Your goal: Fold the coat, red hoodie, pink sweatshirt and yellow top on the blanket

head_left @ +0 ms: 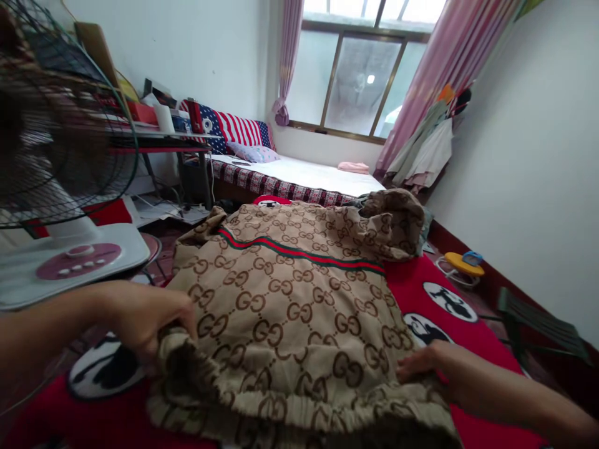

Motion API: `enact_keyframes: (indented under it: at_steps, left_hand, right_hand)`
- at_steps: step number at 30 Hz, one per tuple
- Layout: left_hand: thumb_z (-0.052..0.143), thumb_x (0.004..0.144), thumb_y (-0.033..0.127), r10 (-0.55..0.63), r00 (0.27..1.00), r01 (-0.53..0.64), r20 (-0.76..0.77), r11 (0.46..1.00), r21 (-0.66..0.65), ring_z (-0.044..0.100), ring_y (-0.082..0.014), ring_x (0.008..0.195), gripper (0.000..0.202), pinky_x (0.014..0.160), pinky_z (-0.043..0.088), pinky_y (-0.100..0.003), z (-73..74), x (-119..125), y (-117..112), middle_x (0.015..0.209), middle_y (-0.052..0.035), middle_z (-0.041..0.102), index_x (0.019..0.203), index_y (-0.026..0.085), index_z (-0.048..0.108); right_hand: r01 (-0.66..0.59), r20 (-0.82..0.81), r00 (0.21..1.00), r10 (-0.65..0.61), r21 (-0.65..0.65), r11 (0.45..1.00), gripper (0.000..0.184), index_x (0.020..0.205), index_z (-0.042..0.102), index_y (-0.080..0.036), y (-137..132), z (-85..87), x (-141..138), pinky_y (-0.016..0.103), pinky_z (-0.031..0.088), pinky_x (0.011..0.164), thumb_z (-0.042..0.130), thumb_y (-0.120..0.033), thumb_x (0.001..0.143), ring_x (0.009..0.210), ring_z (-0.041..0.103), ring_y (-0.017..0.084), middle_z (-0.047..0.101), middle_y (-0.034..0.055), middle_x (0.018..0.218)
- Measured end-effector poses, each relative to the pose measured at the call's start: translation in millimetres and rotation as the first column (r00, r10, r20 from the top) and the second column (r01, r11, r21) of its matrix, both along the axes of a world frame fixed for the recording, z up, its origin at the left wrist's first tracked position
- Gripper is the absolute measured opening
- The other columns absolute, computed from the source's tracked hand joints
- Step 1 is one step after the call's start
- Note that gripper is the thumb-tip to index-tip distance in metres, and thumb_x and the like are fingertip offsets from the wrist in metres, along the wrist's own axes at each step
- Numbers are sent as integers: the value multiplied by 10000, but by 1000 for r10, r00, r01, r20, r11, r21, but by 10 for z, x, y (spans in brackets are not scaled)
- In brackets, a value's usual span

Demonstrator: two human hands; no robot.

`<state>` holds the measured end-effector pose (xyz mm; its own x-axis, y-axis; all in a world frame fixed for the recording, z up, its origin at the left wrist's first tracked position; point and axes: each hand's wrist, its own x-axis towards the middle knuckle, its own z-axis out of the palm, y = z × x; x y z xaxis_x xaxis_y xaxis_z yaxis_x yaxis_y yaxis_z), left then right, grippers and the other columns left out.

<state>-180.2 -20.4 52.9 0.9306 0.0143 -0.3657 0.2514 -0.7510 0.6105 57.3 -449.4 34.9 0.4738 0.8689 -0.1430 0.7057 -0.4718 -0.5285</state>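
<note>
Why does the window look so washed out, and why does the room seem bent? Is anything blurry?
In the head view, glare from the window washes out the outdoors; wide-angle distortion makes the right wall lean and stretches the pedestal fan at the left edge, whose near grille is blurred; the patterned beige garment stays fairly sharp.

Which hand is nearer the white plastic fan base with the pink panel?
Left. The left hand grips the elastic edge of the beige GG-print garment, in front of the white plastic fan base; the right hand rests across the garment, farther away.
</note>
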Motion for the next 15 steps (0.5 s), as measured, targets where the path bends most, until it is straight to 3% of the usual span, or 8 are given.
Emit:
enact_keyframes:
  at_steps: [2, 4, 6, 7, 9, 11, 13, 15]
  left_hand:
    - [790, 549, 319, -150, 980, 131, -133, 981, -141, 686, -247, 801, 437, 681, 548, -277, 112, 136, -79, 886, -27, 761, 980, 249, 773]
    - [756, 647, 378, -167, 984, 151, -62, 965, -217, 698, -256, 878, 454, 742, 549, -296, 229, 379, -169, 956, -49, 759, 1084, 257, 740]
    - [687, 750, 419, -173, 981, 186, 93, 969, -164, 696, -248, 929, 407, 786, 544, -309, 225, 722, -280, 1028, -64, 749, 1120, 254, 721]
    - [647, 796, 424, -173, 965, 188, 196, 980, -62, 684, -242, 982, 385, 834, 533, -317, 157, 918, -342, 1098, -71, 731, 1133, 249, 713]
    - [630, 826, 424, -170, 904, 87, 393, 972, 220, 614, -263, 1145, 449, 976, 469, -367, -103, 1316, -468, 1255, -100, 659, 1229, 228, 660]
    - [618, 844, 465, -131, 853, -96, 505, 912, 398, 484, -301, 1308, 613, 1075, 382, -434, -464, 1658, -572, 1469, -146, 466, 1397, 220, 513]
    - [563, 875, 521, -65, 823, -253, 564, 847, 468, 315, -325, 1423, 661, 1144, 254, -518, -826, 1887, -633, 1555, -142, 330, 1460, 245, 424]
    - [461, 912, 579, -28, 843, -287, 538, 821, 494, 238, -340, 1455, 639, 1152, 177, -582, -1104, 1997, -645, 1575, -126, 290, 1473, 280, 398]
  right_hand:
    - [-109, 10, 994, 110, -75, 991, 308, 896, 802, -316, 125, 202, 2, 263, 574, 711, 665, -170, 663, 804, 725, 229, 770, 29, 878]
    - [-163, 3, 986, 164, -102, 981, 308, 948, 793, -309, 363, 439, 57, 246, 567, 736, 674, -185, 692, 836, 720, 212, 765, 20, 914]
    - [-193, 22, 981, 194, -45, 980, 286, 1020, 772, -290, 736, 575, 148, 262, 557, 798, 662, -242, 760, 911, 706, 206, 754, 16, 998]
    - [-203, 40, 979, 202, 7, 979, 301, 1079, 749, -276, 960, 575, 202, 284, 549, 844, 647, -276, 795, 961, 695, 206, 741, 23, 1062]
    - [-155, 146, 980, 132, 158, 975, 371, 1182, 693, -241, 1429, 422, 320, 335, 526, 910, 640, -301, 820, 1025, 673, 216, 712, 58, 1152]
    - [-75, 316, 948, -29, 313, 947, 496, 1311, 598, -213, 1837, 102, 434, 404, 458, 1013, 650, -297, 825, 1174, 597, 248, 642, 111, 1279]
    - [50, 422, 878, -226, 389, 920, 539, 1397, 509, -217, 2103, -304, 531, 466, 357, 1099, 599, -332, 877, 1334, 456, 262, 525, 132, 1420]
    - [225, 455, 817, -355, 317, 922, 520, 1441, 450, -241, 2214, -690, 602, 536, 281, 1124, 481, -406, 949, 1404, 357, 276, 429, 125, 1502]
